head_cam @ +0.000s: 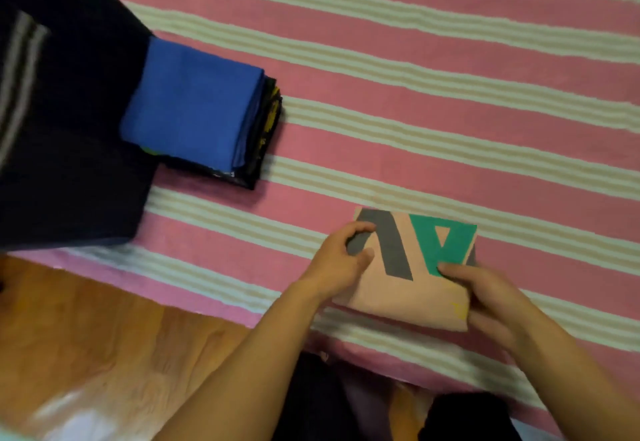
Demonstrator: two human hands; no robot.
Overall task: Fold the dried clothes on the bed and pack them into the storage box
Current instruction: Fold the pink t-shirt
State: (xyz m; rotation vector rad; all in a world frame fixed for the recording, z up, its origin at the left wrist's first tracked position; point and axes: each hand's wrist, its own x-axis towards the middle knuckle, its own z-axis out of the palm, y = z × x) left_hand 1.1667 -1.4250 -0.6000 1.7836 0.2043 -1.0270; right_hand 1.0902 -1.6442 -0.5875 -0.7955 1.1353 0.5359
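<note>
The left hand (341,260) and right hand (485,293) grip opposite edges of a folded peach cloth with grey and green shapes (412,267). Between them it lies flat on the pink striped bedsheet (450,111).

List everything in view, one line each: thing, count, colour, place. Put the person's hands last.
folded shirt: one, peach with grey and green shapes, on the bed near its front edge, between both hands
folded stack: one pile, blue piece on top of black pieces, on the bed at left
dark fabric: one, navy with pale stripes, far left, overlapping the bed's left side
bed cover: one, pink with cream stripes, fills most of the view
floor: wooden, orange-brown, lower left
left hand: one, gripping the shirt's left edge
right hand: one, gripping the shirt's right edge
</note>
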